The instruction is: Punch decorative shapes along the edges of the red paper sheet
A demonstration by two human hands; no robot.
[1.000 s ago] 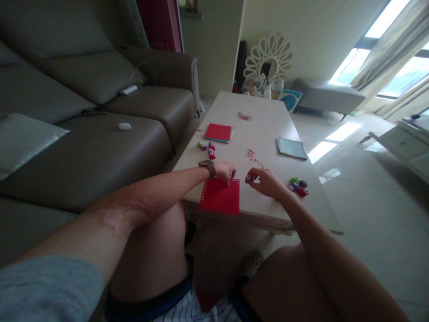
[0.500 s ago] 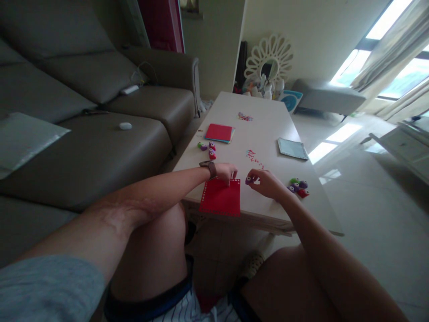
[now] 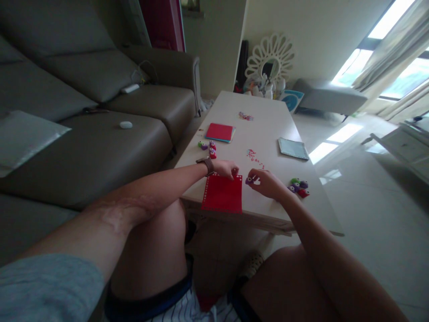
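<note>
Head view: a red sheet (image 3: 223, 197) is laid at the near edge of the white table (image 3: 231, 105), perhaps for easy reach.
Its far edge is met by the bent fingers of the left hand (image 3: 225, 168), likely as a steadying touch; whether paper is pinched cannot be told. A small purple punch (image 3: 249, 180) is gripped by the right hand (image 3: 268, 182), just beside the sheet. Red scraps (image 3: 254, 157) are scattered beyond; more punches (image 3: 303, 193) are grouped at the right, seemingly within reach.

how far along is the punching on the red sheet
Done: the red sheet has holes down its left edge and at the top. In hand: the left hand is at the top edge; the right hand holds a purple punch. Probably left: the plain-looking right edge.
</note>
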